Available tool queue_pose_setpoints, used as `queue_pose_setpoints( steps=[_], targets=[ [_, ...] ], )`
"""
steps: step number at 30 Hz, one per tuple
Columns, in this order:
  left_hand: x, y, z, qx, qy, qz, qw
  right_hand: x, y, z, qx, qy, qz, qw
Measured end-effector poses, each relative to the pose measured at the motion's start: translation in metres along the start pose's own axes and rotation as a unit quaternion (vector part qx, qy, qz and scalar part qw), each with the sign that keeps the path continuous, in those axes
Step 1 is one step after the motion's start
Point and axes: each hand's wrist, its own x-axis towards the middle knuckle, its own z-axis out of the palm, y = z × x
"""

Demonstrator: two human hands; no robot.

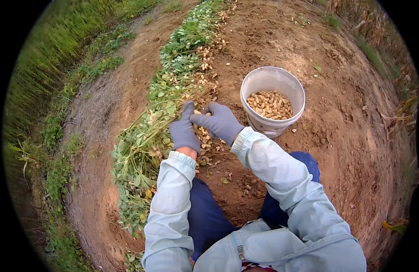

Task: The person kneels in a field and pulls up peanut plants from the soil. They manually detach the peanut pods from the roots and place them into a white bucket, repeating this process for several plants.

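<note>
Left hand (pixel 185 130) and right hand (pixel 220 123) half-curled at peanuts (pixel 202 135) — grip unclear — open soil (pixel 338 122) edging the bucket (pixel 272 80)

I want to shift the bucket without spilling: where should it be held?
Probably by opposite sides of its rim, coming from above: the bucket stands upright with its mouth open, and the peanuts lie below the rim, leaving it bare.

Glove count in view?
2. One grey glove is on the left hand, at the edge of the peanut plants; the other is on the right hand, between the left one and the white bucket. Any under the plants would be hidden.
</note>
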Motion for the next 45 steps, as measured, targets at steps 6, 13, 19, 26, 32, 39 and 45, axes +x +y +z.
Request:
queue_pose_setpoints(
  steps=[6, 13, 19, 26, 32, 39, 45],
  targets=[
    [-0.004, 0.001, 0.0, -0.047, -0.06, -0.035, 0.996, -0.003, -0.009, -0.007, -0.012, -0.038, 0.01, 0.999],
    [0.014, 0.006, -0.014, -0.119, -0.097, -0.131, 0.979, -0.015, -0.03, -0.027, -0.097, -0.169, 0.002, 0.981],
    [0.008, 0.016, -0.006, -0.178, -0.141, -0.097, 0.969, 0.003, -0.021, -0.101, -0.53, 0.249, -0.13, 0.8],
    [-0.007, 0.011, 0.007, -0.104, -0.106, -0.003, 0.989, -0.005, -0.023, -0.042, -0.177, 0.043, -0.09, 0.979],
    [0.003, -0.003, -0.001, 0.125, -0.059, 0.061, 0.989, -0.001, -0.013, -0.005, -0.075, 0.045, -0.038, 0.995],
    [0.022, -0.01, -0.016, -0.182, -0.167, -0.077, 0.966, -0.002, -0.005, -0.002, 0.124, 0.007, -0.088, 0.988],
    [0.006, 0.005, -0.003, -0.169, -0.133, -0.063, 0.975, 0.01, 0.003, -0.021, 0.277, 0.067, -0.007, 0.958]
  ],
)
